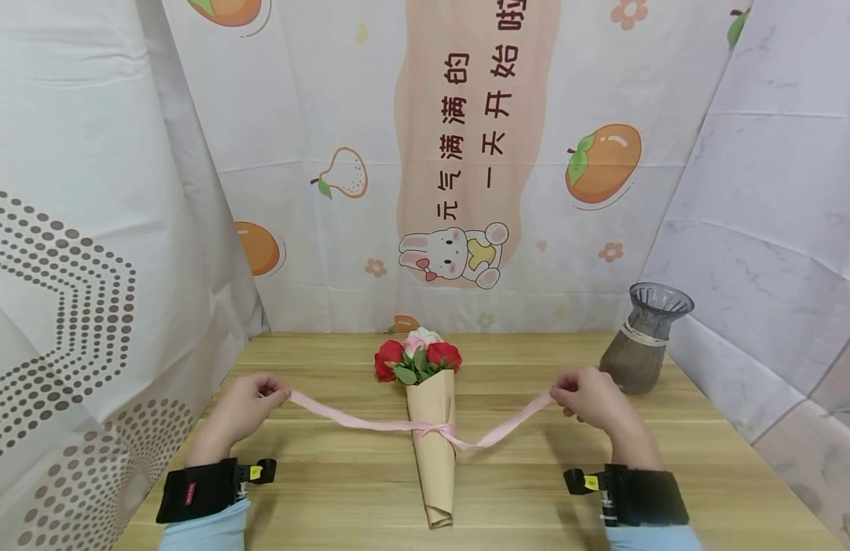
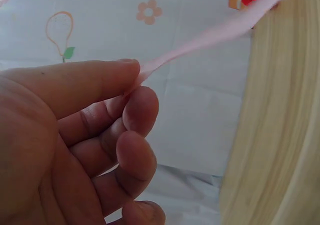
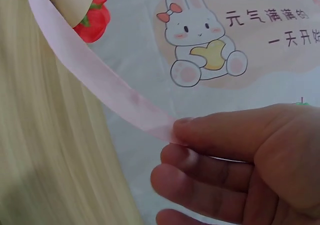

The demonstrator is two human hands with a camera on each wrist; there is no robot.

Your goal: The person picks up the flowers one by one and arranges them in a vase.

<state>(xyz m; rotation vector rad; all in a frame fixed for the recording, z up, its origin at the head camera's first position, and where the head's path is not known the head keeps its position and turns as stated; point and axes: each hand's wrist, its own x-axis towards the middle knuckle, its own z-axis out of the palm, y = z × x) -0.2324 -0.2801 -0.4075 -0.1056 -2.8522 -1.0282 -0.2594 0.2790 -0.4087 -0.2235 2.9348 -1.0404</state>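
A bouquet of red, pink and white flowers [image 1: 416, 356], wrapped in brown paper [image 1: 431, 467], lies on the table with its blooms toward the back. Round the middle of the wrap goes a pink ribbon [image 1: 493, 435], crossed or knotted at the front. Its left end is pinched between thumb and forefinger of my left hand [image 1: 252, 405], raised to the left of the bouquet. On the other side my right hand [image 1: 593, 398] pinches the other end. Both ribbon tails stretch out sideways with a slight sag. In the left wrist view, the ribbon [image 2: 200, 41] runs up from the fingertips.
A grey glass vase [image 1: 638, 344] with cord round its neck stands at the table's back right, just behind my right hand. Printed curtains [image 1: 314, 252] hang at the back and both sides of the wooden table [image 1: 328, 490]. Each wrist wears a black band with a camera.
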